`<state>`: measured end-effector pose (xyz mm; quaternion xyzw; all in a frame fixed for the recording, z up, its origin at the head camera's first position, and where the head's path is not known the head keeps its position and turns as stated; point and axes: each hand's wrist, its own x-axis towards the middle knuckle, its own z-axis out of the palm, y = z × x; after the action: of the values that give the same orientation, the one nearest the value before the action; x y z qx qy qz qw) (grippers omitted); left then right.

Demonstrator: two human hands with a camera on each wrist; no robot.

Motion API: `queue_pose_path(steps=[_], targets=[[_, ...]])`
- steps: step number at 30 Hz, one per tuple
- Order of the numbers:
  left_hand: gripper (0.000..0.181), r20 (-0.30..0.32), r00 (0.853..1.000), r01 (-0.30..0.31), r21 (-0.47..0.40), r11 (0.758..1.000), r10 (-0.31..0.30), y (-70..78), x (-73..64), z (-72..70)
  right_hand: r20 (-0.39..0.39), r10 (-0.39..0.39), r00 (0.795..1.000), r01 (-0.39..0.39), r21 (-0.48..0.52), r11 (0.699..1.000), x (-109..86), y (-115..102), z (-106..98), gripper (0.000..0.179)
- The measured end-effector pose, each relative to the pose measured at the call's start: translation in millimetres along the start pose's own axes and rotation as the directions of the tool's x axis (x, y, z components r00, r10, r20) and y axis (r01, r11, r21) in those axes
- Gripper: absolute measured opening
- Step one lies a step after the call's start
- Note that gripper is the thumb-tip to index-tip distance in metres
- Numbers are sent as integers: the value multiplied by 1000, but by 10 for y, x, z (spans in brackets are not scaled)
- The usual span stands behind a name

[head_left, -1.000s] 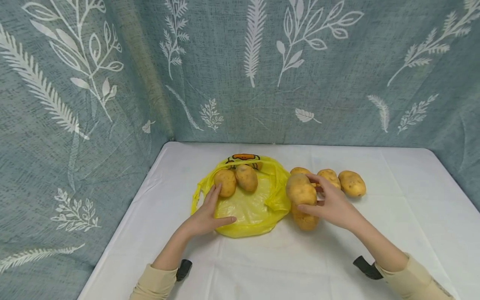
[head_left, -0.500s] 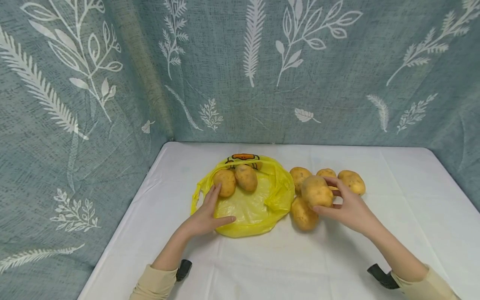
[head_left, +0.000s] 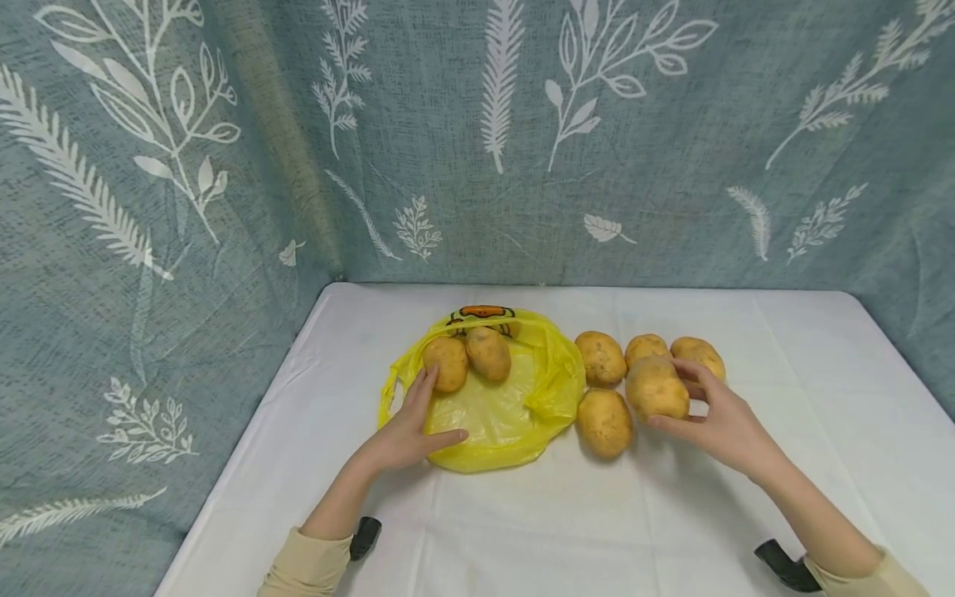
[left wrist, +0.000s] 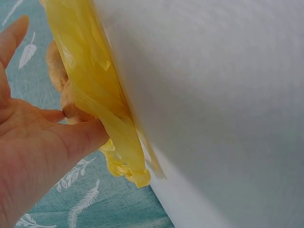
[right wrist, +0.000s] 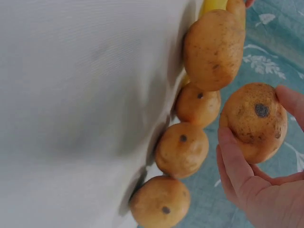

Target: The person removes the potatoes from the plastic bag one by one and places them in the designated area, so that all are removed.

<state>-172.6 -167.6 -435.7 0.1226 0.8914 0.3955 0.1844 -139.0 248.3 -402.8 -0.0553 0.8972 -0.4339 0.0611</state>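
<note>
A yellow plastic bag (head_left: 488,423) lies with its mouth spread toward me, two potatoes showing inside. My left hand (head_left: 406,433) rests at the bag's left side, thumb spread apart, fingertips touching the left potato (head_left: 446,365). In the left wrist view, fingers (left wrist: 85,137) reach inside the bag's edge. Right of the bag, my right hand (head_left: 719,421) grips another potato (head_left: 656,390) between thumb and fingers. The right wrist view shows this held potato (right wrist: 256,121) raised off the table, with a dark spot on it.
On the white-covered table (head_left: 537,539), a potato (head_left: 604,424) sits just right of the bag. Behind it stand a second potato (head_left: 600,358), a third (head_left: 647,346) and one farther right (head_left: 698,356). A patterned blue-green cloth (head_left: 462,207) hangs behind the table.
My right hand has moved rightward and slightly nearer with its potato, uncovering the potatoes beside the bag. My left hand and the bag have stayed in place.
</note>
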Motion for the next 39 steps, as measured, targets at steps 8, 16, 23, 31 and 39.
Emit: queue_pose_path(steps=[8, 16, 23, 31, 39], targets=[[105, -1, 1000, 2, 0, 1000, -2, 2, -3, -3, -4, 24, 1000, -24, -16, 1000, -42, 62, -24, 97], [105, 4, 1000, -4, -3, 1000, 4, 1, -1, -11, -2, 25, 1000, -25, -43, 999, -64, 167, 15, 93], [104, -1, 1000, -1, -5, 1000, 1, -3, 0, -10, 8, 25, 1000, -25, -63, 998, -70, 232, 76, 89], [105, 0, 1000, 6, 2, 1000, -6, -1, -15, -6, 24, 41, 999, -39, -81, 996, -76, 256, 131, 89], [105, 0, 1000, 1, -2, 1000, -1, -15, -9, -1, 41, 54, 998, -50, -93, 994, -68, 289, 158, 91]])
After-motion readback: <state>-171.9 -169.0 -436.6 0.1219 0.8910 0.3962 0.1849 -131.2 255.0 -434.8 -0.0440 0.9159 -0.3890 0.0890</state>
